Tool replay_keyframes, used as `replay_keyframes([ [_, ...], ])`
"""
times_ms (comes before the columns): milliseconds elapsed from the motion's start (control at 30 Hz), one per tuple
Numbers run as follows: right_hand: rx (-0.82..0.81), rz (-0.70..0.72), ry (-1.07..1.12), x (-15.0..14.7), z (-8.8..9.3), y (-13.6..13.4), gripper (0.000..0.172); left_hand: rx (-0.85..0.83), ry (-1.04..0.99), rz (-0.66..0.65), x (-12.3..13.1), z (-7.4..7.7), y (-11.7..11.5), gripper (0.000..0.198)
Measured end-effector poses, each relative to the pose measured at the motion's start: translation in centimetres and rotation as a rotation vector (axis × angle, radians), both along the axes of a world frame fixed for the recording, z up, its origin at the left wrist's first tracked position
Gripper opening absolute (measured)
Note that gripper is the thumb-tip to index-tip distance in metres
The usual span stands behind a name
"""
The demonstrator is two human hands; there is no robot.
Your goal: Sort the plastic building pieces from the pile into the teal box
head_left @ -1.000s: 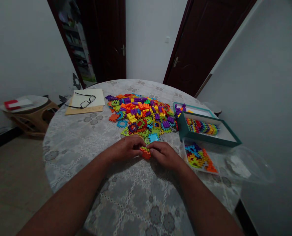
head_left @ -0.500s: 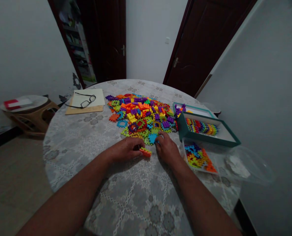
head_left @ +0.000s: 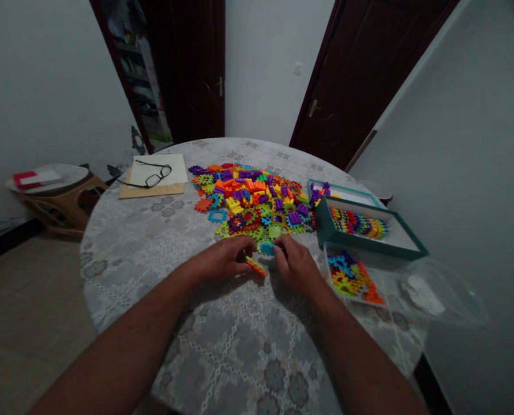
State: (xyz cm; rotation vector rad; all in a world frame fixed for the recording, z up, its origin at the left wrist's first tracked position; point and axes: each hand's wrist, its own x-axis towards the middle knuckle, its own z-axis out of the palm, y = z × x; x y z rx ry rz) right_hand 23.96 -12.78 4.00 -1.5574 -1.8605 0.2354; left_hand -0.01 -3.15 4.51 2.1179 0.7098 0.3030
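Note:
My left hand (head_left: 225, 259) is closed on a small stack of orange and yellow-green plastic pieces (head_left: 255, 266), held just above the cloth in front of the pile. Between the thumb and fingers of my right hand (head_left: 294, 262) is a blue piece (head_left: 267, 248), tilted, at the near edge of the pile. The two hands are a short gap apart. Beyond them spreads a heap of colourful plastic pieces (head_left: 252, 193), gear-edged plates mixed with purple, orange and yellow tube-like pieces.
A teal box (head_left: 371, 249) with rows of coloured pieces stands at the right, behind a clear tray (head_left: 355, 297) of pieces. A clear lid (head_left: 456, 294) lies further right. Glasses (head_left: 153, 180) rest on papers (head_left: 176, 167) at the back left of the round table (head_left: 127, 248).
My right hand has lifted the blue piece from the pile's near edge and tilted it. My left hand has kept its stack, now turned slightly. The view has shifted a little.

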Motion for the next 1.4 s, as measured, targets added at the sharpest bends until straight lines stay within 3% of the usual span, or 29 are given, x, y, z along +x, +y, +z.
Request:
replay_keyframes([
  [233,-0.148,0.161,0.088,-1.2,0.8,-0.6,0.014,0.083,-0.024,0.015,0.1,-0.1,0.1,0.059],
  [367,-0.202,0.256,0.192,-1.1,0.8,-0.5,0.026,0.083,-0.046,-0.081,0.2,0.3,-0.2,0.034],
  [433,-0.165,0.172,0.224,-0.6,0.3,-0.1,0.029,0.062,-0.03,-0.11,0.2,0.6,-0.2,0.029],
  [567,-0.055,-0.222,0.028,0.7,-0.8,0.7,0.023,0.085,0.04,-0.083,0.2,0.6,-0.2,0.02],
  [667,-0.198,-0.348,-0.195,1.1,-0.9,0.7,0.027,0.111,0.076,-0.091,0.2,0.5,0.0,0.017],
  [800,-0.377,-0.342,-0.351,0.8,0.2,0.2,0.022,0.134,0.106,-0.097,0.2,0.6,0.0,0.016],
  [933,-0.42,-0.313,-0.435,0.4,0.9,-0.2,0.019,0.115,0.109,-0.08,0.3,0.8,-0.2,0.019],
  [1167,-0.411,-0.282,-0.516,0.0,1.4,-0.9,0.016,0.129,0.053,-0.077,0.1,0.3,0.0,0.029],
  [1400,-0.241,-0.276,-0.355,0.8,1.2,-0.5,0.013,0.141,0.055,-0.054,0.1,0.4,-0.1,0.032],
])
